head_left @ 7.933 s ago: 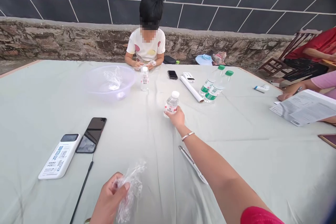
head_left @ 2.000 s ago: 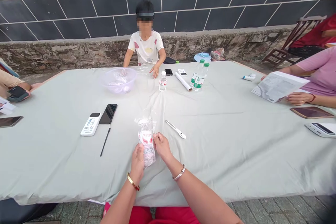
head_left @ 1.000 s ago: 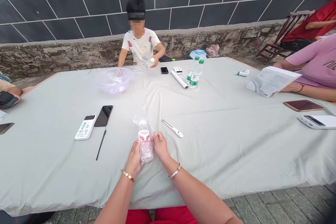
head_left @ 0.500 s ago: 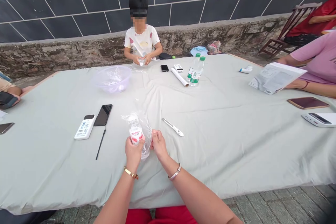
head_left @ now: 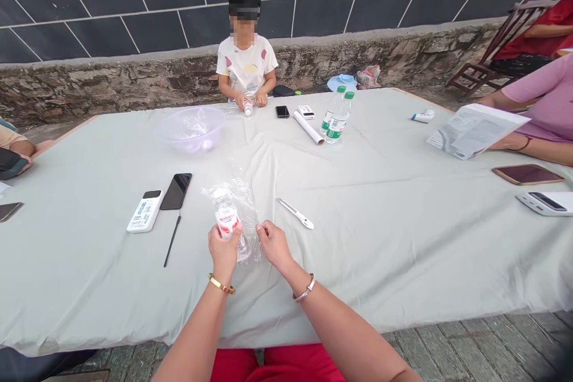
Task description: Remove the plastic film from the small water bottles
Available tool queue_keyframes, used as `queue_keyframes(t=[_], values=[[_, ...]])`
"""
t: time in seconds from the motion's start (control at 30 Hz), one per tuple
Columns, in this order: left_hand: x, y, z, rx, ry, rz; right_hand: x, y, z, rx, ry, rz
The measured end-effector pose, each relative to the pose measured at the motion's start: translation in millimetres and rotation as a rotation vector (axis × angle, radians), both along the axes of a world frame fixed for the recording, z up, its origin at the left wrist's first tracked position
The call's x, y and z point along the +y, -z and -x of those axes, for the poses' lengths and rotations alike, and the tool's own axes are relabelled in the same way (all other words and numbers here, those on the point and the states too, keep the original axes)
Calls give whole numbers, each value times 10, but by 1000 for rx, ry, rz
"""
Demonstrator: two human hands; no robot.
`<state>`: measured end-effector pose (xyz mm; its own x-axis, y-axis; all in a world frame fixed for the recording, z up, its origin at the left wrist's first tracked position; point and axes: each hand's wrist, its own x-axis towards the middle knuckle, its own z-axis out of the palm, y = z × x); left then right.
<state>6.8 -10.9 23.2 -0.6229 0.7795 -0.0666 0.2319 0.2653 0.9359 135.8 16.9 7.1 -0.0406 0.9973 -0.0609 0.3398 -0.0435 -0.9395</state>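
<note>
My left hand (head_left: 224, 246) is wrapped round a clear plastic bottle (head_left: 227, 219) with a red and white label and a white cap, tilted over the cloth. Thin clear plastic film (head_left: 245, 197) lies round and under the bottle and spreads to its right. At the film's right edge, my right hand (head_left: 272, 243) pinches it between thumb and fingers. A white utility knife (head_left: 295, 213) lies on the cloth just beyond my right hand.
A cloth-covered table (head_left: 380, 239) stretches ahead. Left are a white power bank (head_left: 144, 212) and a black phone (head_left: 176, 191). Farther off stand a purple basin (head_left: 190, 131), a paper roll (head_left: 308, 126) and two water bottles (head_left: 336, 119). Across sits a person (head_left: 248, 65) handling a small bottle.
My left hand and the bottle have shifted slightly left. My right hand has pulled the film a little away to the right, widening the gap between my hands.
</note>
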Motion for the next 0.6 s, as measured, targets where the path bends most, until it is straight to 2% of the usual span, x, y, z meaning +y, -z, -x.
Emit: queue_keyframes(t=[0.1,0.17,0.23,0.33,0.47,0.53,0.6], values=[[38,19,-5,-259,73,-14,60,-23,-98,155,43,178],[68,40,-3,-302,83,23,50,-30,-146,259,41,267],[92,58,6,-191,109,134,8,-21,-167,301,24,273],[107,64,36,115,219,264,-68,9,-156,314,4,228],[96,22,89,457,253,280,-120,-2,-132,383,29,202],[98,-21,61,550,256,241,-131,-41,-132,424,31,193],[114,-67,-28,594,322,165,-142,-79,-143,442,11,177]])
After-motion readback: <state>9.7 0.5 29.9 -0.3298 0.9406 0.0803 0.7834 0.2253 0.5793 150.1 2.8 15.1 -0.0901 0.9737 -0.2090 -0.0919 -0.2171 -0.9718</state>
